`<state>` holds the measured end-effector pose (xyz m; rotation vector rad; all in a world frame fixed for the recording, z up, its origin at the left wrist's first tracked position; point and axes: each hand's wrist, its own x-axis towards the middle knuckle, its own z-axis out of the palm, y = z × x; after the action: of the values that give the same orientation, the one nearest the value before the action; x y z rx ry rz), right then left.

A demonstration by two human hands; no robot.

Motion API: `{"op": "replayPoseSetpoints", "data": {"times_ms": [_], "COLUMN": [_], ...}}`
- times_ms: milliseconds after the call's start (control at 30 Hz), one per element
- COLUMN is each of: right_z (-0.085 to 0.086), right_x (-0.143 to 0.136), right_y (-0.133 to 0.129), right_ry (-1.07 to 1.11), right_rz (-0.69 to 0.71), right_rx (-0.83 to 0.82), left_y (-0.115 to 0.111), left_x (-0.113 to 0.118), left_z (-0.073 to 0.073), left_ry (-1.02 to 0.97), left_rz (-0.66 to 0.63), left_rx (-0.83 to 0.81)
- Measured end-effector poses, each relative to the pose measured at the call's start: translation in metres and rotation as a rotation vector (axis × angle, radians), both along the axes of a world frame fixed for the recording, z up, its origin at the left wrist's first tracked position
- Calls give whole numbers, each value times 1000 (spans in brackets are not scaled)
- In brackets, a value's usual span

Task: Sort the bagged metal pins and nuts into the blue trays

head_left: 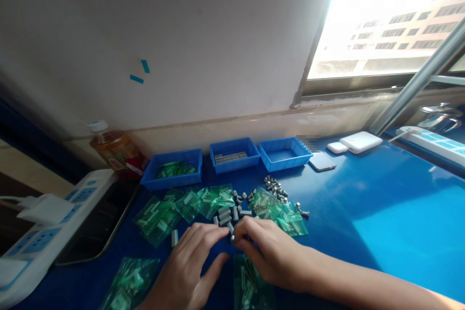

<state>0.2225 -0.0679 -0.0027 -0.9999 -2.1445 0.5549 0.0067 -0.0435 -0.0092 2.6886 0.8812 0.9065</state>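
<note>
My left hand [192, 261] is open, thumb well apart from the fingers. Its index fingertip comes up to a small metal spacer [230, 227], though contact is hard to tell. My right hand [267, 249] is closed in a pinch, and what its fingers hold is hidden. A small round metal piece [232, 239] shows beside those fingertips. Just beyond the hands lie several loose metal spacers [224, 215] and a scatter of screws [274, 186]. Partly under my right hand is a green plastic bag [245, 283] with metal parts inside.
Filled green bags [156, 218] spread left, more [279, 210] right, another [131, 281] near front. Along the wall stand blue bins with bags [170, 185], spacers [236, 167] and little visible inside [285, 164]. A power strip [47, 232], phone [98, 223] and bottle [116, 147] flank the left.
</note>
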Motion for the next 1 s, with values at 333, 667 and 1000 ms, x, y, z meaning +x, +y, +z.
{"op": "replayPoseSetpoints", "data": {"times_ms": [333,667,1000], "right_z": [19,43,47], "right_x": [-20,-9,5], "right_y": [3,60,220], "right_ry": [246,-434,-730], "right_rz": [-16,-72,-266], "right_rx": [-211,404,32], "left_y": [-3,6,6], "left_x": [-1,-4,-9], "left_z": [9,8,11], "left_ry": [-121,-91,5], "left_rz": [45,252,241], "left_rx": [-24,-357,-471]}}
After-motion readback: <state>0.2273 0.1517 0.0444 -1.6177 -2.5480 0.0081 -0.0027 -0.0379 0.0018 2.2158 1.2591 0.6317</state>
